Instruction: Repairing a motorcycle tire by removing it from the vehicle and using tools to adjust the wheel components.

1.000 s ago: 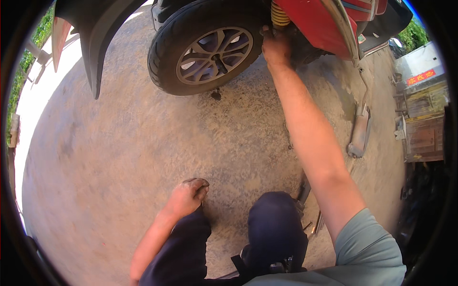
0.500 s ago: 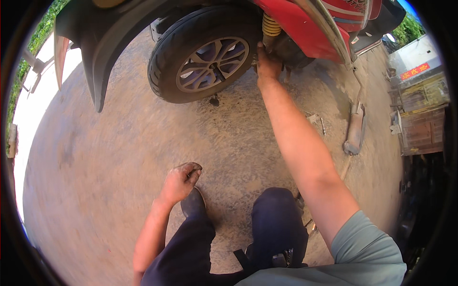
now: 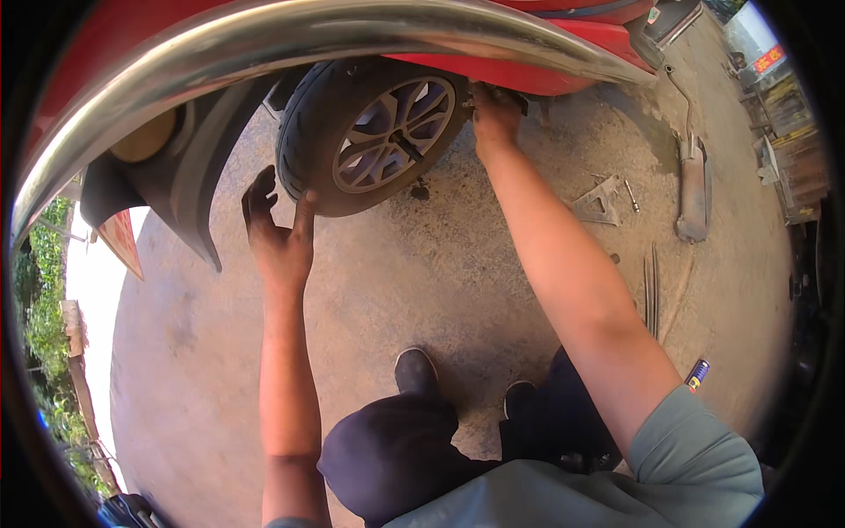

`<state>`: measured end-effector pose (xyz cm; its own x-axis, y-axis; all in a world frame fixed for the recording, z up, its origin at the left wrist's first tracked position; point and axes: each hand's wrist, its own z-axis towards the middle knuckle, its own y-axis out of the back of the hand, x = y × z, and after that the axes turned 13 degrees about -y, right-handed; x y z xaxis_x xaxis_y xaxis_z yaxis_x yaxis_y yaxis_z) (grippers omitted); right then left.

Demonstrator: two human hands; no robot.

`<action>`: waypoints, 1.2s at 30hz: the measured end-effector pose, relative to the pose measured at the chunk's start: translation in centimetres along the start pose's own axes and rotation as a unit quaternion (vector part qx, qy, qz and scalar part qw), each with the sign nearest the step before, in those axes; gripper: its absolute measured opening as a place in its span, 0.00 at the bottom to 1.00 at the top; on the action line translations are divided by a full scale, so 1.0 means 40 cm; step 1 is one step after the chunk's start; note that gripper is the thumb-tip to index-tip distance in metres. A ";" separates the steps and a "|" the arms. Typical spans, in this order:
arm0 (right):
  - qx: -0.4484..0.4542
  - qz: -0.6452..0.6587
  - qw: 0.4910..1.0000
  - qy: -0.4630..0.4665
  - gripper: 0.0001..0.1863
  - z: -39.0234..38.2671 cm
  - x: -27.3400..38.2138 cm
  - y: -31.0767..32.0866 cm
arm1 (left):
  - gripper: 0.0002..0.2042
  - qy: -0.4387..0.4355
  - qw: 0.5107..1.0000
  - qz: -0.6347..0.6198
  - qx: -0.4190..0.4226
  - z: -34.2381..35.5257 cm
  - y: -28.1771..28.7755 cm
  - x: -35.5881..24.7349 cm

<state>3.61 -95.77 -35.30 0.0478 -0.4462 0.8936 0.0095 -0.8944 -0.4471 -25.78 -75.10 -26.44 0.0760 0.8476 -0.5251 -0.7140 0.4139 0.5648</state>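
A motorbike wheel with a black tyre and grey spoked rim stands under a red vehicle body. A dark axle end juts from its hub. My left hand is open, its fingers spread beside the tyre's left side, thumb close to the tread. At the tyre's right edge, my right hand is closed around something below the red panel. Its fingers are partly hidden, so what they hold cannot be made out.
A curved chrome bar crosses above the wheel, with a dark mudguard at left. To the right on the concrete lie a metal bracket, a socket wrench, long metal bars, an exhaust muffler and a spray can.
My left hand has risen from near my knee to the tyre's left side, and its fingers have spread. I have leaned closer, and the chrome bar now crosses the view. My right hand stays beside the wheel.
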 end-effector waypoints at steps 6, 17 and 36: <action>0.035 -0.002 0.990 -0.135 0.16 -0.089 0.056 -0.025 | 0.47 -0.024 0.990 -0.072 0.116 0.191 -0.069 0.066; 0.116 -0.053 0.987 -0.095 0.22 -0.015 -0.018 0.008 | 0.48 0.044 0.976 -0.034 0.211 0.245 -0.076 0.096; 0.011 0.125 0.951 -0.283 0.19 0.190 -0.232 0.098 | 0.46 0.092 0.960 -0.154 0.213 0.209 -0.090 0.040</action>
<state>10.81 -94.90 -45.63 0.5804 -0.5525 0.5982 -0.0523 -0.7584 -0.6497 -17.27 -72.45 -24.01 0.0845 0.6065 -0.7906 -0.3251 0.7668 0.5535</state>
